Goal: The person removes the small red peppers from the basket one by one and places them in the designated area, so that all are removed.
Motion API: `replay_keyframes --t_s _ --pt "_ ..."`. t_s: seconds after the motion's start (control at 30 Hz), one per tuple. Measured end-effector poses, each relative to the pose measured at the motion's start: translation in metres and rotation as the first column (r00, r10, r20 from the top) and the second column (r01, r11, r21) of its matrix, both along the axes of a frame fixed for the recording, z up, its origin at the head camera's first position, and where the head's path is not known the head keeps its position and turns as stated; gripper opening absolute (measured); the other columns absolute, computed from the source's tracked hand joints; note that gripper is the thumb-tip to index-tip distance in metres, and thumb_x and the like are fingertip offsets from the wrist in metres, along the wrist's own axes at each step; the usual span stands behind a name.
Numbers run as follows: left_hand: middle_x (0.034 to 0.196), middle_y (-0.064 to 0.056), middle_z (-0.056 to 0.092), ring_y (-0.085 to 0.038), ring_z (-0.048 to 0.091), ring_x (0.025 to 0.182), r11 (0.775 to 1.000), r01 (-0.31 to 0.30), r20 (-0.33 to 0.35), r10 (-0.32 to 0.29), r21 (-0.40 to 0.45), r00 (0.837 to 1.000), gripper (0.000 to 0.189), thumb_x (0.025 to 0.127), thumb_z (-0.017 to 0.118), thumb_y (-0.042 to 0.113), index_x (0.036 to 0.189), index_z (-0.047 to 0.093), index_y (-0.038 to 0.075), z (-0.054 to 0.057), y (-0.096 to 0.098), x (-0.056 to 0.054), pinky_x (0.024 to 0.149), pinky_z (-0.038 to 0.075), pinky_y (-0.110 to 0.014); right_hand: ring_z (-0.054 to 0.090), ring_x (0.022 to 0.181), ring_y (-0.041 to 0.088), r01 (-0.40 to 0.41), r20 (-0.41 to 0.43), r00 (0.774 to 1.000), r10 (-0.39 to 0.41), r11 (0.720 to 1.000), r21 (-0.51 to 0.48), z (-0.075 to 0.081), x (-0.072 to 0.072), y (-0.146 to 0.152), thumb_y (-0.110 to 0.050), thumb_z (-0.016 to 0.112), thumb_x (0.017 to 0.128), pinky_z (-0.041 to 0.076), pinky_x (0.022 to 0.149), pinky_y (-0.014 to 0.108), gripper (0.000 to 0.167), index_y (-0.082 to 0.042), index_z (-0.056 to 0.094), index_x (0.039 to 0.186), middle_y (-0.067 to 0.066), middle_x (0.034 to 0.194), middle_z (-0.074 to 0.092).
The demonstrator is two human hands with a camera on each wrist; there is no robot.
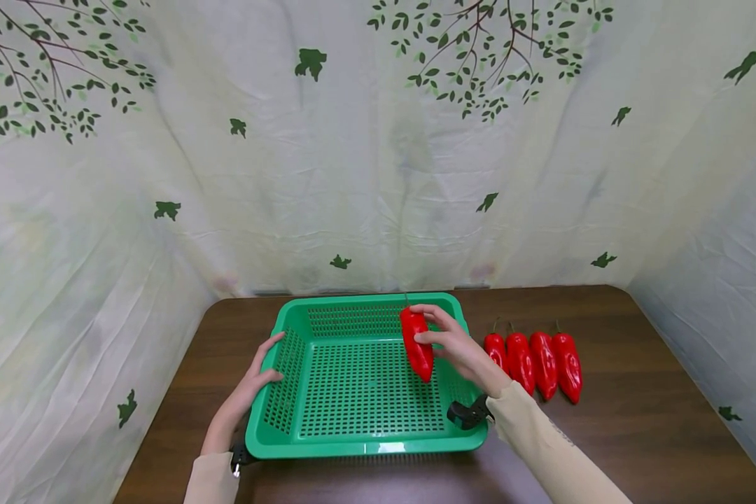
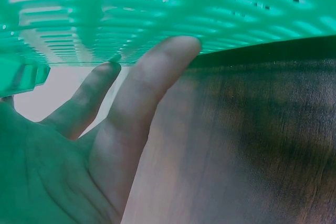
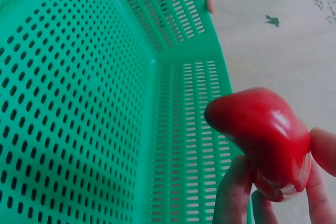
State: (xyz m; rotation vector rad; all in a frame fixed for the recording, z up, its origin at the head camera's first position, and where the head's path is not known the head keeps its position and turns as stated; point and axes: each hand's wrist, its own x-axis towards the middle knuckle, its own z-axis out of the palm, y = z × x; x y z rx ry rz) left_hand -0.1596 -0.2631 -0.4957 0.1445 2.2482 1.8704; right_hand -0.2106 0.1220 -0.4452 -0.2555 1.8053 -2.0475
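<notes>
My right hand [image 1: 450, 343] pinches a glossy red pepper [image 1: 416, 344] between thumb and fingers, over the right part of a green plastic basket [image 1: 372, 450]. The pepper's thin stem points to the back and its tip toward the front. In the right wrist view the same pepper [image 3: 268, 135] shows close up, with fingertips on both sides. My left hand [image 1: 246, 392] is at the basket's left rim, thumb and fingers extended and spread apart. In the left wrist view the thumb [image 2: 136, 98] reaches up to the slotted basket wall [image 2: 247, 14].
Several more red peppers [image 1: 544, 364] lie side by side on the brown wooden table [image 1: 636, 350], right of the basket; my right hand and sleeve partly cover the nearest. A pale cloth with leaf prints [image 1: 327, 175] hangs behind the table and along both sides.
</notes>
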Motion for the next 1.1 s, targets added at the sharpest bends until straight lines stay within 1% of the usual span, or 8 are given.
replay_keyframes --t_s 0.17,0.4,0.57,0.73,1.1 --pt "0.15 -0.021 0.008 -0.049 0.033 0.123 1.0 -0.001 0.001 0.001 0.002 1.0 0.07 0.09 0.043 0.003 0.151 0.013 0.018 0.0 0.0 0.0 0.081 0.048 -0.041 0.039 0.121 0.035 -0.011 -0.009 1.0 0.011 1.0 0.014 0.0 0.002 0.007 -0.005 0.057 0.09 0.048 0.086 0.044 0.053 -0.01 0.041 0.14 0.015 0.143 0.033" --pt "0.15 -0.021 0.009 -0.048 0.034 0.122 1.0 0.004 0.007 -0.004 0.008 1.0 0.071 0.089 0.043 0.003 0.152 0.012 0.019 0.001 0.0 0.0 0.08 0.048 -0.042 0.04 0.12 0.035 -0.014 -0.024 1.0 0.014 1.0 -0.008 0.001 0.006 0.018 -0.005 0.057 0.091 0.049 0.085 0.045 0.052 -0.009 0.041 0.141 0.016 0.143 0.031" --pt "0.15 -0.022 0.009 -0.047 0.035 0.12 1.0 0.014 0.002 -0.014 0.021 1.0 0.073 0.088 0.042 0.002 0.152 0.012 0.018 0.0 0.0 0.0 0.078 0.048 -0.043 0.041 0.118 0.035 0.005 -0.033 0.999 -0.005 1.0 -0.001 0.004 0.008 0.025 -0.006 0.057 0.091 0.05 0.083 0.045 0.051 -0.011 0.043 0.139 0.016 0.143 0.032" --pt "0.15 -0.022 0.009 -0.047 0.035 0.12 1.0 0.012 0.005 -0.012 0.02 1.0 0.072 0.088 0.042 0.002 0.151 0.012 0.019 0.0 0.0 0.0 0.079 0.048 -0.043 0.04 0.12 0.035 0.029 -0.01 1.0 -0.029 1.0 0.001 0.007 0.009 0.03 -0.005 0.059 0.09 0.049 0.084 0.045 0.053 -0.012 0.043 0.14 0.014 0.142 0.034" --pt "0.151 -0.022 0.008 -0.049 0.034 0.122 1.0 0.012 0.008 -0.012 0.009 1.0 0.072 0.089 0.042 0.003 0.152 0.011 0.02 0.0 0.0 0.0 0.08 0.048 -0.043 0.039 0.121 0.036 -0.008 -0.035 0.999 0.009 1.0 0.028 0.008 0.01 0.039 -0.008 0.06 0.09 0.05 0.084 0.045 0.055 -0.012 0.04 0.141 0.014 0.144 0.031"
